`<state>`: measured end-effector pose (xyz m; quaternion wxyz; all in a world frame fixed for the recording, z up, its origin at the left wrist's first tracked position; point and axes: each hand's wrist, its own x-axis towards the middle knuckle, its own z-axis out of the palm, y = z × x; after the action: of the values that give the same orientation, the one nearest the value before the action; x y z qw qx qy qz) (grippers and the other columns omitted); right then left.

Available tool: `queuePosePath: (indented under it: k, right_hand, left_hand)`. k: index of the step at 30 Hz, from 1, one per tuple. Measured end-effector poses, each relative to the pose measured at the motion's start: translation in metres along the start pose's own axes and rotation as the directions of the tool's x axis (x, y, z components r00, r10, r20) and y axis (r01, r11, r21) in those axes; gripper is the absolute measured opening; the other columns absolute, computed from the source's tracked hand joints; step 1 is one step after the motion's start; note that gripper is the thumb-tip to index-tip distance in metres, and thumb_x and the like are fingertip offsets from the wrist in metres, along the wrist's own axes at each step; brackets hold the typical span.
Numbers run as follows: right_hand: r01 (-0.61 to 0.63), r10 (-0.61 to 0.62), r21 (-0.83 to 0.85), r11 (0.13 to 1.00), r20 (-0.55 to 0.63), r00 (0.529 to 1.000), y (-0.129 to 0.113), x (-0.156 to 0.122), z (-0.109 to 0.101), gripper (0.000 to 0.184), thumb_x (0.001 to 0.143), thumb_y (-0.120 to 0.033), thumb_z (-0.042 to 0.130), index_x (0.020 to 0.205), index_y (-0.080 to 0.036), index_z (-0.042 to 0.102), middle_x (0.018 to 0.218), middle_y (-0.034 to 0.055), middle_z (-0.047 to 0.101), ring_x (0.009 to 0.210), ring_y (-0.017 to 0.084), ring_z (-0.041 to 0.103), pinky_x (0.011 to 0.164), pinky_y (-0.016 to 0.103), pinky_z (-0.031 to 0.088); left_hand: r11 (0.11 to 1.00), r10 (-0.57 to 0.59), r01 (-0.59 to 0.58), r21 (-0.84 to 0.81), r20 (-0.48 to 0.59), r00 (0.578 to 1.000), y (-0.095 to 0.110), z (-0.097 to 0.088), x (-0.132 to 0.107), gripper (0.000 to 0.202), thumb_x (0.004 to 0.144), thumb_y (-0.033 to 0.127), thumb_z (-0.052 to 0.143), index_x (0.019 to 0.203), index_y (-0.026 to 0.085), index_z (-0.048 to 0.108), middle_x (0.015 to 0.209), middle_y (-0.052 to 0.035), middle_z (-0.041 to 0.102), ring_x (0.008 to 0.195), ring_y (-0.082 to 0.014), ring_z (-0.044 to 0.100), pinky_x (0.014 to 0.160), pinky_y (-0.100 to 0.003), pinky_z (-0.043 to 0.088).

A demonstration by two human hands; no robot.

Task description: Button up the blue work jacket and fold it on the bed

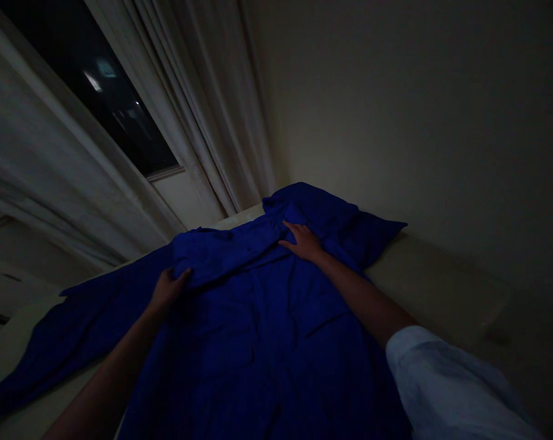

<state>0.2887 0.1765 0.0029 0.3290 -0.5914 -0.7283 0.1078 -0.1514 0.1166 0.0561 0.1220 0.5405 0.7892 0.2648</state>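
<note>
A deep-blue cloth garment with flapped pockets (276, 330) lies spread in front of the person on a pale, smooth surface (441, 281), a turned-over band (225, 253) running across its far part. The left hand (170, 287) is at the band's left end, thumb and fingers about the cloth; whether they pinch it, I can't tell. The right hand (303, 241) rests near the other end, fingers loosely spread, clenching nothing. One long blue sleeve (88, 318) trails off leftward. Beyond stand pale, draped curtains (198, 91), a dark window (74, 67) and a plain, dim wall (386, 110).
</note>
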Motion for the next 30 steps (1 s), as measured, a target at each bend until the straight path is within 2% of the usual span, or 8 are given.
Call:
queuePosePath:
  k: [3,6,11,14,17,20,24,30]
  right_hand:
    - [0.083,-0.047,-0.244,0.966,0.151,0.987,-0.007,-0.006,0.002,0.068,0.099,-0.07,0.056,0.158,-0.039,0.05,0.163,0.0125,0.046,0.144,0.035,0.049,0.117,0.048,0.04]
    - [0.026,0.025,-0.28,0.96,0.179,0.983,-0.005,-0.004,0.002,0.068,0.1,-0.07,0.053,0.16,-0.038,0.048,0.167,0.015,0.04,0.147,0.038,0.046,0.119,0.051,0.036]
    - [0.082,-0.069,-0.058,0.995,0.199,0.977,0.003,0.007,0.006,0.052,0.101,-0.056,0.061,0.145,-0.029,0.065,0.152,0.0123,0.061,0.138,0.032,0.056,0.118,0.049,0.037]
    - [0.137,-0.15,0.164,0.977,0.073,0.986,-0.001,0.016,-0.002,0.039,0.101,-0.043,0.062,0.131,-0.023,0.074,0.139,0.0121,0.07,0.13,0.027,0.063,0.116,0.045,0.04]
    - [0.173,-0.128,0.257,0.951,-0.184,0.975,-0.007,0.025,-0.029,0.038,0.103,-0.039,0.055,0.127,-0.017,0.075,0.134,0.0147,0.07,0.126,0.024,0.065,0.109,0.038,0.047]
    - [-0.007,0.059,0.136,0.991,-0.383,0.922,-0.006,0.029,-0.066,0.041,0.106,-0.038,0.046,0.114,-0.014,0.079,0.123,0.0177,0.073,0.116,0.026,0.068,0.101,0.037,0.051]
    - [-0.201,0.17,-0.151,0.968,-0.198,0.965,-0.01,0.023,-0.106,0.032,0.099,-0.042,0.062,0.09,-0.019,0.082,0.104,0.0139,0.077,0.106,0.028,0.07,0.094,0.036,0.053]
    - [0.064,-0.091,-0.175,0.983,-0.153,0.984,-0.075,-0.008,-0.157,0.034,0.102,-0.045,0.061,0.091,-0.02,0.08,0.113,0.0111,0.076,0.104,0.024,0.071,0.097,0.036,0.053]
  left_hand:
    - [0.994,0.051,-0.042,-0.096,0.096,0.994,-0.01,0.013,-0.016,0.081,0.086,0.052,0.068,0.15,0.006,0.049,0.142,-0.0239,0.065,0.125,-0.0351,0.067,0.106,-0.043,0.056]
    - [0.973,0.145,-0.134,-0.19,0.044,0.988,-0.017,0.025,-0.033,0.084,0.089,0.051,0.067,0.157,0.009,0.042,0.153,-0.0217,0.058,0.137,-0.0339,0.06,0.116,-0.043,0.048]
    - [0.959,0.233,-0.245,-0.139,-0.099,0.967,-0.024,0.036,-0.044,0.082,0.088,0.052,0.066,0.155,0.009,0.048,0.149,-0.0211,0.061,0.137,-0.0369,0.059,0.119,-0.05,0.045]
    - [0.963,0.195,-0.215,-0.16,-0.136,0.971,-0.024,0.038,-0.044,0.088,0.089,0.058,0.063,0.158,0.009,0.042,0.153,-0.0222,0.057,0.139,-0.0366,0.058,0.119,-0.05,0.045]
    - [0.965,0.163,-0.208,-0.16,-0.252,0.954,-0.023,0.039,-0.045,0.086,0.095,0.06,0.055,0.16,0.006,0.038,0.158,-0.0235,0.051,0.146,-0.0353,0.051,0.122,-0.048,0.041]
    - [0.973,0.188,-0.225,-0.052,-0.383,0.904,-0.019,0.037,-0.049,0.072,0.101,0.051,0.04,0.154,0.001,0.044,0.153,-0.025,0.055,0.144,-0.0345,0.052,0.122,-0.047,0.039]
    - [0.972,0.161,-0.104,0.212,-0.276,0.948,-0.011,0.034,-0.056,0.064,0.105,0.046,0.027,0.144,0.004,0.058,0.139,-0.0244,0.066,0.128,-0.0372,0.063,0.112,-0.05,0.047]
    - [0.963,0.111,-0.083,0.256,-0.1,0.989,0.0,0.026,-0.051,0.063,0.104,0.044,0.028,0.139,0.007,0.063,0.129,-0.0253,0.071,0.118,-0.0385,0.068,0.099,-0.05,0.053]
